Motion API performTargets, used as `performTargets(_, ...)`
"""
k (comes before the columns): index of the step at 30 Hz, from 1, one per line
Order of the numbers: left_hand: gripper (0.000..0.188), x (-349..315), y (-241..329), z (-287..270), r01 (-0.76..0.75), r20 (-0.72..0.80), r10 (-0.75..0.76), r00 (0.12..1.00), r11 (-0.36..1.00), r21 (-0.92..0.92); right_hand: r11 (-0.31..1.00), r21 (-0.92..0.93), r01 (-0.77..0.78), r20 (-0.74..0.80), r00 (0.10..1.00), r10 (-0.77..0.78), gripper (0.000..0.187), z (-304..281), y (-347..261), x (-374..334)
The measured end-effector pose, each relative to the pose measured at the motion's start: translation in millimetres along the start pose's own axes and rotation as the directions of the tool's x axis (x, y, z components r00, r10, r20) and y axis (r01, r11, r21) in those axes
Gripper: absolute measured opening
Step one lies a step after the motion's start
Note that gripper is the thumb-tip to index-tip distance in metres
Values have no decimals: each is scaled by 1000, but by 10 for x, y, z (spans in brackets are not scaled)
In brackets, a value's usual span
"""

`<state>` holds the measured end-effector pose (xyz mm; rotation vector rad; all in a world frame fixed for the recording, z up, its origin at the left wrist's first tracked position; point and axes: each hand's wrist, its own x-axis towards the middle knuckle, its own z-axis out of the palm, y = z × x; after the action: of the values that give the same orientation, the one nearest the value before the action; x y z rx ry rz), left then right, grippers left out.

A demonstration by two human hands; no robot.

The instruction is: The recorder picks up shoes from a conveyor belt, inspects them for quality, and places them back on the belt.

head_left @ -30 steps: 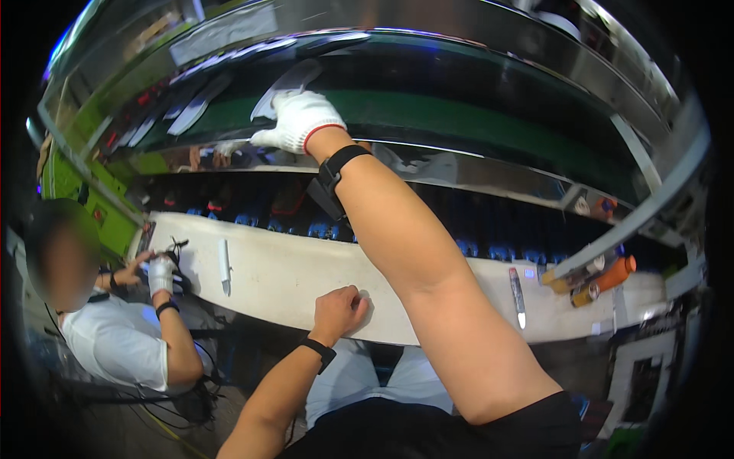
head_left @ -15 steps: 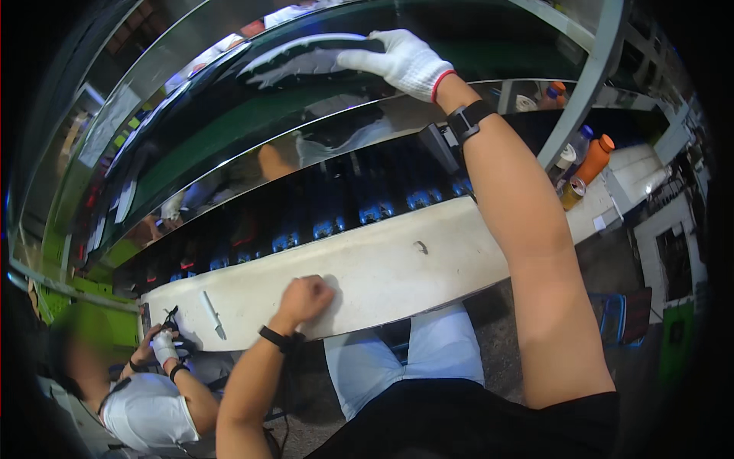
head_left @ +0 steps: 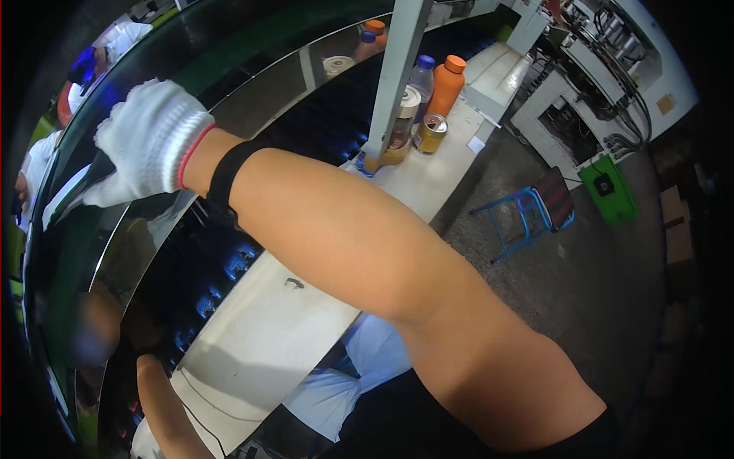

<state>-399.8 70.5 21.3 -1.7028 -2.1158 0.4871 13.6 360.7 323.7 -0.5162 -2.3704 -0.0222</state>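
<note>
**Gloved hand on the upper conveyor**

Hands first: the right hand [head_left: 149,138], in a white knit glove with a red cuff, reaches up and left across the view, its fingers spread flat and pressing on a pale flat piece [head_left: 73,200] that lies on the dark conveyor belt [head_left: 229,57]. It is pressing rather than gripping. A black band [head_left: 228,174] wraps the forearm just behind the glove. The left hand is out of view; only its bare forearm [head_left: 164,405] shows at the lower left, beside the table's edge.

Below the arm runs a long white table [head_left: 283,321] with a small dark mark on it. At its far end, near an upright white post [head_left: 397,69], stand an orange bottle [head_left: 446,83], a clear bottle with a blue cap [head_left: 423,75], a jar [head_left: 401,126] and an opened can [head_left: 430,131]. On the floor to the right stands a blue stool [head_left: 535,214].
</note>
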Motion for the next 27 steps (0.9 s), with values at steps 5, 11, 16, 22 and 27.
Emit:
performTargets(5, 77, 266, 83, -9, 81, 96, -74, 993, 994, -73, 999, 25, 33, -31, 999, -33, 81, 133, 43, -13)
performTargets(11, 80, 278, 252, -331, 295, 215, -281, 935, 955, -35, 997, 73, 33, -43, 999, -30, 84, 82, 23, -38)
performTargets(16, 115, 59, 467, -919, -11, 128, 29, 991, 990, -140, 980, 60, 191, -63, 980, -187, 78, 104, 76, -53)
performTargets(22, 94, -384, 1173, -2238, -250, -450, 27, 893, 861, -443, 955, 57, 292, -65, 955, -288, 71, 104, 110, -89)
performTargets(27, 81, -1178, 2100, -3041, -201, -285, -37, 958, 624, -755, 925, -14, 381, 56, 924, -379, 65, 90, 137, -83)
